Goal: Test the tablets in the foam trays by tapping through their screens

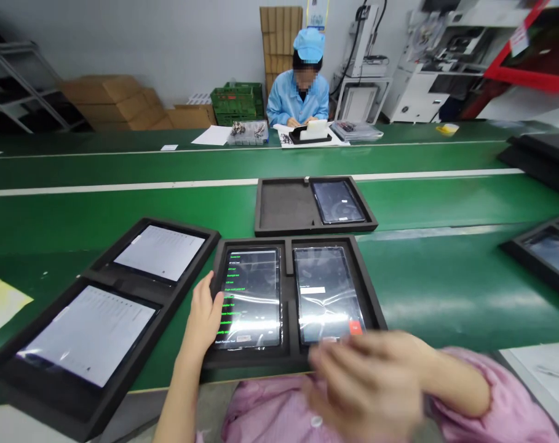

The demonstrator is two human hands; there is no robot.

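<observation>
- Left hand [205, 317] unclenched, at left rim of central tray [251, 359]
- Right hand [371, 378] blurred — grip unclear — by its near edge
- Green bench [436, 271] beneath, co-worker [283, 97] beyond

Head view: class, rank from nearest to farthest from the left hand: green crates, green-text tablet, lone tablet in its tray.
1. Green-text tablet: immediately right of the left hand.
2. Lone tablet: ahead and right, in its tray.
3. Green crates: far ahead, beyond the green tabletop.
</observation>
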